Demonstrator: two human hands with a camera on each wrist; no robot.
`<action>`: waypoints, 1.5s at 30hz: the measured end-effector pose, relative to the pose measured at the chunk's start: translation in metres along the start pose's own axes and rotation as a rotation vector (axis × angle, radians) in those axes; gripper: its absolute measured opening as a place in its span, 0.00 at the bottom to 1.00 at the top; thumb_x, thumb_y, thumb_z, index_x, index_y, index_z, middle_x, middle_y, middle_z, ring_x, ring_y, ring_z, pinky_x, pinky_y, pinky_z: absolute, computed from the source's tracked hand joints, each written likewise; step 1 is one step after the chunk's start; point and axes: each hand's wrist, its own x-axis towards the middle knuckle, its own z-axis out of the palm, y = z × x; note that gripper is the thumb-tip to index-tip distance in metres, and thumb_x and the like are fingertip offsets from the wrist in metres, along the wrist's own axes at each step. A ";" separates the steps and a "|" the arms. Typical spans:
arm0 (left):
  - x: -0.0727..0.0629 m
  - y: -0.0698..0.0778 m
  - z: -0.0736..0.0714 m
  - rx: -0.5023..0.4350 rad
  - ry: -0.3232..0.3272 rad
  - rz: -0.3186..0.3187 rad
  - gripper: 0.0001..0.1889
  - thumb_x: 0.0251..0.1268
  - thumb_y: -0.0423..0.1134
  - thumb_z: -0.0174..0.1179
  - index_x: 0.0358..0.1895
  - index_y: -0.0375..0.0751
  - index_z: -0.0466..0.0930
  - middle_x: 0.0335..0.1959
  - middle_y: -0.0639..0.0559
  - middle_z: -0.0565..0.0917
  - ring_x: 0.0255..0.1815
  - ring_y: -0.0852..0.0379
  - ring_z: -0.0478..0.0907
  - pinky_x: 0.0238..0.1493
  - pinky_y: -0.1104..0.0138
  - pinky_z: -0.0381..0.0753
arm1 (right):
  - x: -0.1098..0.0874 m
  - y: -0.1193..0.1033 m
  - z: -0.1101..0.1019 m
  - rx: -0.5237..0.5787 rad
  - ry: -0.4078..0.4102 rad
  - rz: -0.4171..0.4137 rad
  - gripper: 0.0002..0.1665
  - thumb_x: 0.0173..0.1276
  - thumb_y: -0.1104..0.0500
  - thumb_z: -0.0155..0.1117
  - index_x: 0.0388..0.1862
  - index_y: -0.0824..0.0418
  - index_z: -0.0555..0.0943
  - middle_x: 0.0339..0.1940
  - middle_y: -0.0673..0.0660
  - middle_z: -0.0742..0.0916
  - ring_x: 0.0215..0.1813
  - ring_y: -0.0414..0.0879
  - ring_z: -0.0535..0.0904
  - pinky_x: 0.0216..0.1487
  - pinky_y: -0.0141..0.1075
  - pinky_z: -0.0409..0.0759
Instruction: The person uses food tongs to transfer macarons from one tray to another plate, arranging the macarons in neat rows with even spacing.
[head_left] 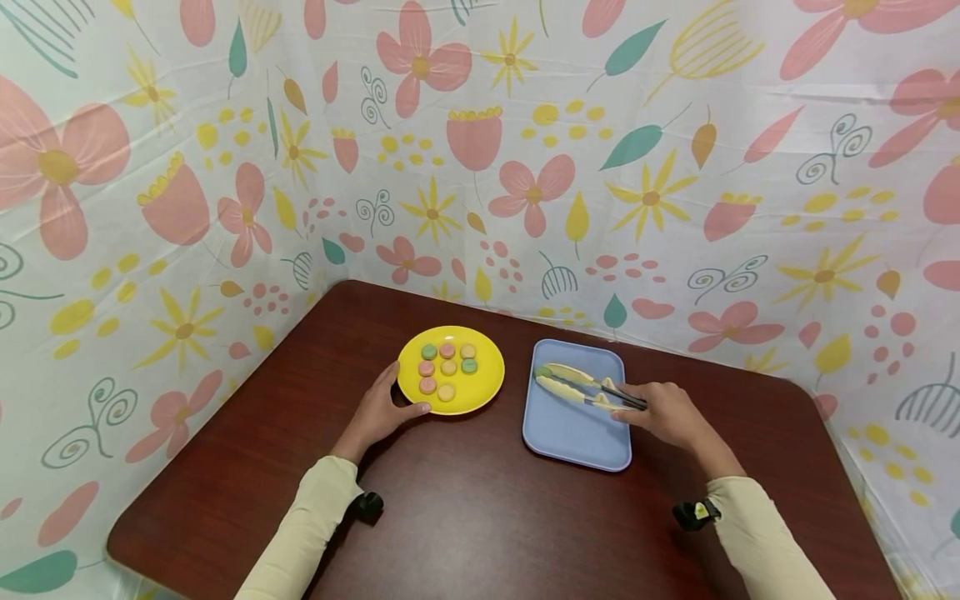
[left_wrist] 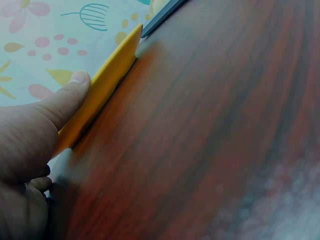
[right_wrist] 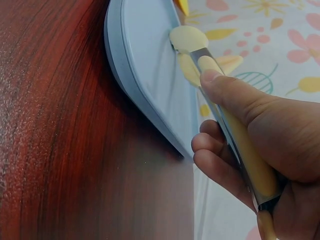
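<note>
A round yellow plate (head_left: pixel 480 392) holds several small macarons (head_left: pixel 448 367) in pink, green and cream. My left hand (head_left: pixel 378 417) grips the plate's near-left rim, its thumb over the edge; in the left wrist view the thumb lies against the plate's side (left_wrist: pixel 107 80). My right hand (head_left: pixel 667 412) holds a pair of tongs (head_left: pixel 573 375) with cream heads and dark handles, thumb on one arm and fingers round the other. Between the tongs' tips is a green macaron (head_left: pixel 542 372), over the left part of a blue tray (head_left: pixel 577 437). The right wrist view hides the tips.
Both the plate and the tray stand on a dark reddish-brown table (head_left: pixel 465 508), the tray to the plate's right. A floral cloth (head_left: pixel 525 167) hangs close behind the table and along its left side. Each wrist wears a black strapped device (head_left: pixel 367 508).
</note>
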 end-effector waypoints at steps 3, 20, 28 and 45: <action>0.000 0.000 0.000 0.001 0.002 -0.001 0.60 0.56 0.59 0.75 0.84 0.41 0.47 0.83 0.41 0.53 0.82 0.41 0.52 0.77 0.44 0.57 | -0.001 0.001 0.000 0.002 0.010 0.003 0.40 0.65 0.43 0.75 0.68 0.65 0.79 0.20 0.51 0.79 0.31 0.45 0.72 0.30 0.37 0.68; 0.001 -0.002 0.001 0.017 -0.001 -0.016 0.61 0.55 0.61 0.75 0.84 0.40 0.45 0.83 0.41 0.52 0.82 0.40 0.51 0.77 0.43 0.58 | -0.005 -0.003 -0.011 0.006 0.067 0.021 0.38 0.65 0.46 0.76 0.67 0.66 0.79 0.22 0.52 0.82 0.32 0.47 0.74 0.29 0.37 0.67; 0.001 -0.002 0.001 0.009 -0.002 -0.011 0.61 0.56 0.61 0.75 0.84 0.40 0.45 0.83 0.40 0.52 0.82 0.40 0.52 0.77 0.43 0.58 | -0.001 -0.016 -0.023 -0.019 0.077 0.009 0.42 0.65 0.40 0.74 0.69 0.65 0.78 0.17 0.50 0.76 0.30 0.46 0.71 0.29 0.37 0.67; 0.003 -0.005 0.001 0.011 -0.006 -0.024 0.62 0.55 0.62 0.75 0.84 0.42 0.45 0.83 0.43 0.51 0.83 0.43 0.50 0.78 0.45 0.57 | 0.026 -0.059 -0.016 -0.050 0.060 -0.148 0.38 0.63 0.44 0.76 0.67 0.62 0.81 0.14 0.47 0.75 0.23 0.41 0.64 0.25 0.34 0.64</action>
